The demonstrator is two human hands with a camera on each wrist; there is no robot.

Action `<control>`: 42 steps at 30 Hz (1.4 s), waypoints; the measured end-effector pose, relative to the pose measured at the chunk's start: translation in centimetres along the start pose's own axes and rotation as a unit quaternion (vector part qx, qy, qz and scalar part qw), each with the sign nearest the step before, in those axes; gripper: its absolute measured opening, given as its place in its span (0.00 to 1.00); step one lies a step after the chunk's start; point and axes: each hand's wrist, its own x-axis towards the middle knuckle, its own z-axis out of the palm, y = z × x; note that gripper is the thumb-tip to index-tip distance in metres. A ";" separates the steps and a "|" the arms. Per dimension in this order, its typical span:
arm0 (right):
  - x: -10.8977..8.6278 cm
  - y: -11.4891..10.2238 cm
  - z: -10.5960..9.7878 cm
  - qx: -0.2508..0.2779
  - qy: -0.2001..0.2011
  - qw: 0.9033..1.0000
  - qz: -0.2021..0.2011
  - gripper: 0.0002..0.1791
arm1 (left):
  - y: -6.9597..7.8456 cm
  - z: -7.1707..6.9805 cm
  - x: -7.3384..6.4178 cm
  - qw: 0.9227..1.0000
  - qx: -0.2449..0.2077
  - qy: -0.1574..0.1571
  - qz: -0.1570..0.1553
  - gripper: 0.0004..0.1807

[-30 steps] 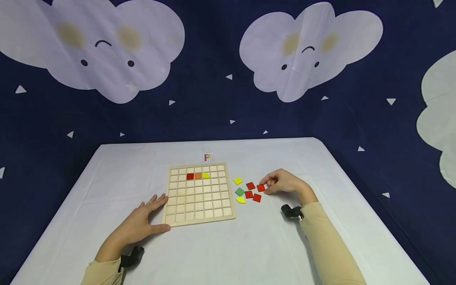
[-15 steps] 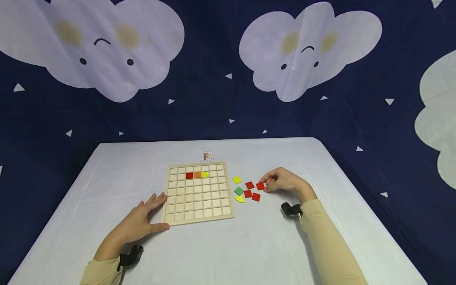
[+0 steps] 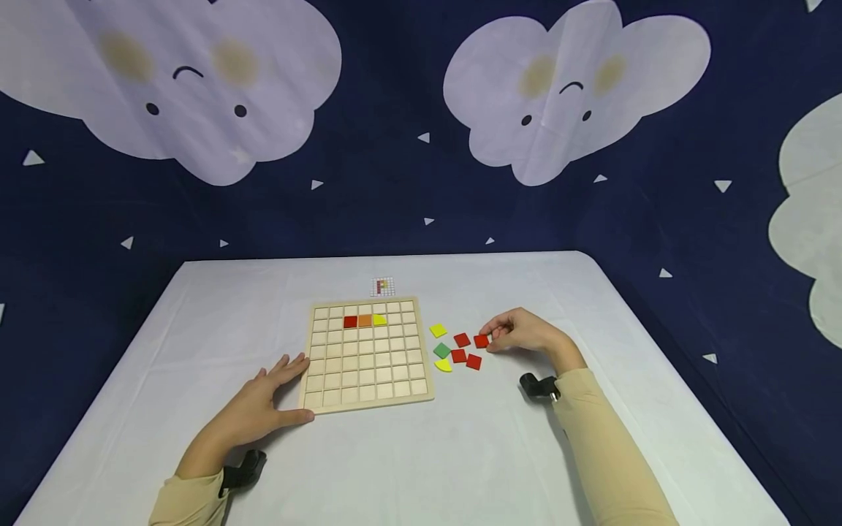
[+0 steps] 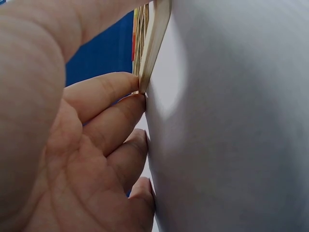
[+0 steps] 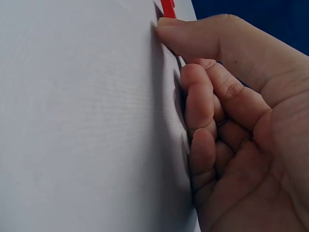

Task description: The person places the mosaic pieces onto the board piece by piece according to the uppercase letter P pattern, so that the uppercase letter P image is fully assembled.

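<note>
A wooden grid board (image 3: 368, 405) lies flat on the white table. One row of it carries a red square tile (image 3: 351, 321), an orange square tile (image 3: 365, 321) and a yellow quarter-round tile (image 3: 379, 319). My left hand (image 3: 253, 409) touches the board's left side with spread, fairly straight fingers; the thumb is at the near corner. In the left wrist view, fingertips (image 4: 130, 82) meet the board's edge. To the right, thumb and index of my right hand (image 3: 522, 331) pinch a loose red square tile (image 3: 481, 341) at table level; its other fingers are curled.
Between board and right hand lie several loose red tiles (image 3: 462, 340), a green tile (image 3: 442, 351), a yellow square tile (image 3: 438, 331) and a yellow quarter-round tile (image 3: 444, 365). Behind the board is a small printed pattern card (image 3: 382, 286). A dark blue cloud-patterned cloth (image 3: 395, 212) hangs behind.
Both hands stay in about the same places, and the tiles and board have not moved. The head view shifts only slightly.
</note>
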 end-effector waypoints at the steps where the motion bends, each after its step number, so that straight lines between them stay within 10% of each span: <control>1: 0.0 0.0 0.0 -0.001 0.000 1.000 0.001 0.18 | 0.0 0.0 0.0 1.000 0.000 -0.001 0.000 0.55; 23: 1.1 -1.6 0.1 0.000 0.028 1.000 0.013 0.18 | 0.1 -0.2 0.0 1.000 -0.003 -0.004 -0.007 0.55; 42: 5.2 -8.9 3.5 -0.019 0.107 0.992 -0.064 0.15 | 0.0 -0.2 0.1 1.000 0.002 -0.007 -0.007 0.55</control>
